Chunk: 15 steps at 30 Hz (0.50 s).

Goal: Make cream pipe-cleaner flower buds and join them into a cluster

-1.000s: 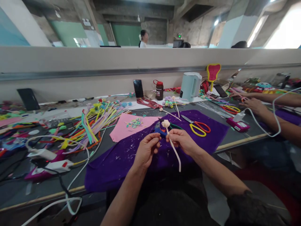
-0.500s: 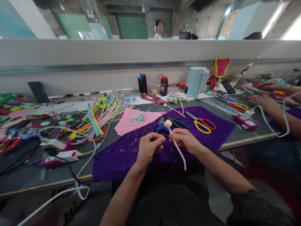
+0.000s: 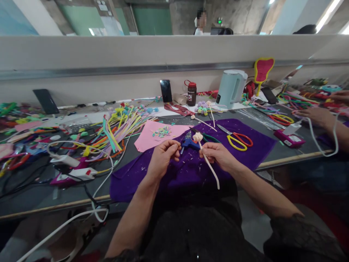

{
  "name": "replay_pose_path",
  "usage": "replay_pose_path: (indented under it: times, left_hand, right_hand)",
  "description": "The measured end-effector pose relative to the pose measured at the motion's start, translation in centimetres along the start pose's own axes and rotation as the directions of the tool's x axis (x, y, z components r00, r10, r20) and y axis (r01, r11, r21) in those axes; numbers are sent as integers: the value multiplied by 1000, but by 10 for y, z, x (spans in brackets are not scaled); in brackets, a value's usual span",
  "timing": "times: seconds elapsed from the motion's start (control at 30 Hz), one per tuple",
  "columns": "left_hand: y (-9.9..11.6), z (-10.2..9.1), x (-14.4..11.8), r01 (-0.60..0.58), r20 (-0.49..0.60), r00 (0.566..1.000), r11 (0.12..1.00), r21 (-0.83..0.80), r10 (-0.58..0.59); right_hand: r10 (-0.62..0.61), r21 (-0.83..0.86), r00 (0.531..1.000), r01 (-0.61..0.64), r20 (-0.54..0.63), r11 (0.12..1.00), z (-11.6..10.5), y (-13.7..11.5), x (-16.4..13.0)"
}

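While a heap of coloured pipe cleaners (image 3: 120, 125) sprawls at the far left of the table, the left hand (image 3: 160, 157) hovers over the purple cloth (image 3: 174, 174), its thumb and forefinger pressed together; what they pinch I cannot tell. Just to the right, the right hand (image 3: 218, 154) pinches a cream pipe-cleaner flower (image 3: 198, 137) by its stem. Red-and-yellow scissors (image 3: 238, 140) lie further right.

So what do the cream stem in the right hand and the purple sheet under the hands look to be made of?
Cream stem: apparently a fuzzy pipe cleaner, matte and bent, its tip coiled into a bud. Purple sheet: probably felt, with a matte, soft surface, flecked with pale scraps.
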State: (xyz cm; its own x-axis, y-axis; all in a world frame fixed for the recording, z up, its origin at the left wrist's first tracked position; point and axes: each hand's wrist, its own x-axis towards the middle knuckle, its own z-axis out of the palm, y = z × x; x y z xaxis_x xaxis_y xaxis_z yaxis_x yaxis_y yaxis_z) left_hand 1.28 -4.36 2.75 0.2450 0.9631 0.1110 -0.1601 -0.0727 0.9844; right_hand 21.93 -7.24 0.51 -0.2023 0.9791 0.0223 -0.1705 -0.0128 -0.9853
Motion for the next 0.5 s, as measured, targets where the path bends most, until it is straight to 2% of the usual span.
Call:
replay_pose_path:
  times: [0.07, 0.2, 0.3, 0.4, 0.5]
  left_hand:
    - [7, -5, 4, -45, 24, 999, 994, 100, 43]
    - [16, -7, 13, -119, 0, 992, 959, 258, 123]
    - [17, -7, 23, -106, 20, 994, 951, 291, 105]
    - [16, -10, 36, -83, 72, 995, 931, 354, 62]
    - [16, -14, 47, -208, 178, 974, 877, 433, 143]
  right_hand:
    - [-12, -29, 1000, 12, 2, 999, -3, -5, 2]
    - [-27, -80, 1000, 28, 13, 996, -11, -17, 7]
    - [-45, -120, 998, 51, 46, 991, -15, -26, 16]
    - [-58, -191, 995, 73, 81, 979, -16, -36, 33]
    - [-70, -259, 990, 99, 120, 961, -14, -43, 58]
